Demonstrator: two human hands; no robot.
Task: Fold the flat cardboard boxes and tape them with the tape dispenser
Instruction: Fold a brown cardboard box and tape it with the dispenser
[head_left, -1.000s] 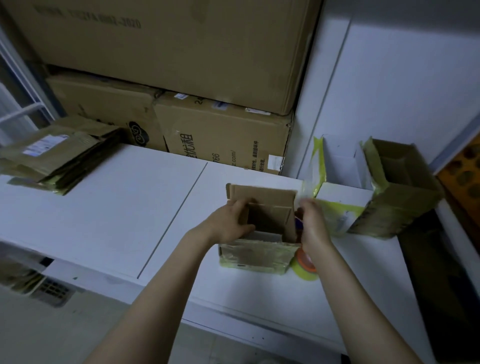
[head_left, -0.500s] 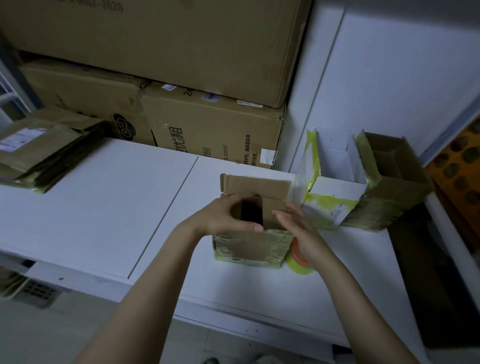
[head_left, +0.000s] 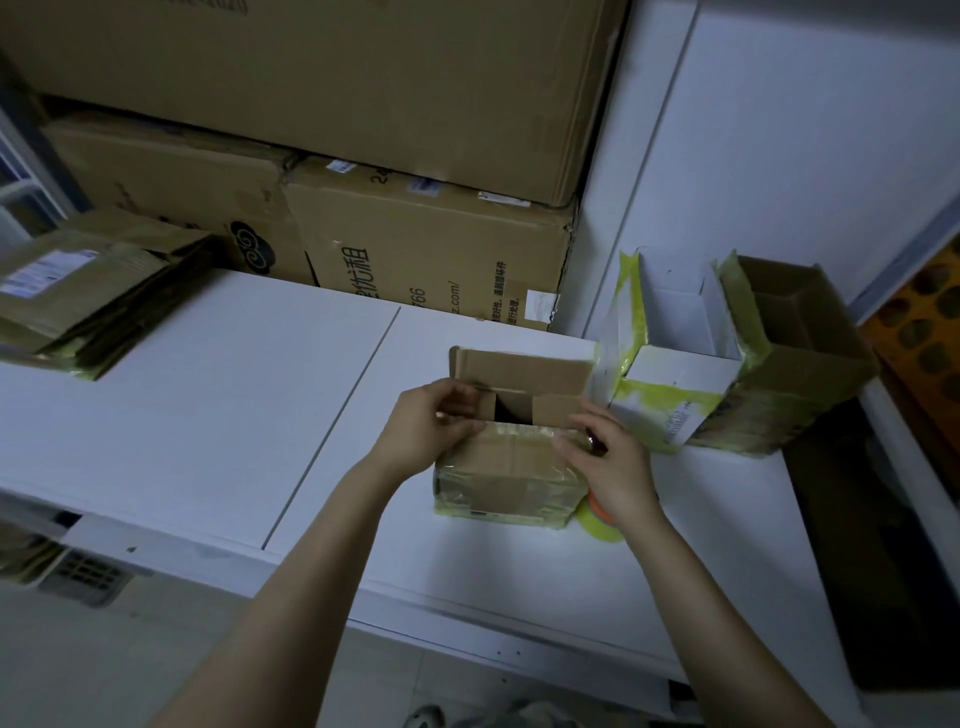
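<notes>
2 hands (head_left: 426, 434); 3 sm. boxes (head_left: 511, 467) betw./right of hands; 3 lg cartons (head_left: 431, 260) beyond; 1 flat-box stack (head_left: 88, 291); 1 tape roll (head_left: 602, 526).

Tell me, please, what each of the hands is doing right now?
Left hand: pinches the small box at its left edge.
Right hand: touches the box; grip cannot be told.

The small box (head_left: 511, 470) sits on the tabletop (head_left: 208, 395); flat boxes (head_left: 88, 291) lie left, two open boxes (head_left: 727, 364) right, the tape roll (head_left: 597, 525) beside it.

Dim, bluish, even light with soft shadows, slight overall softness, wide-angle bending toward the edges.
</notes>
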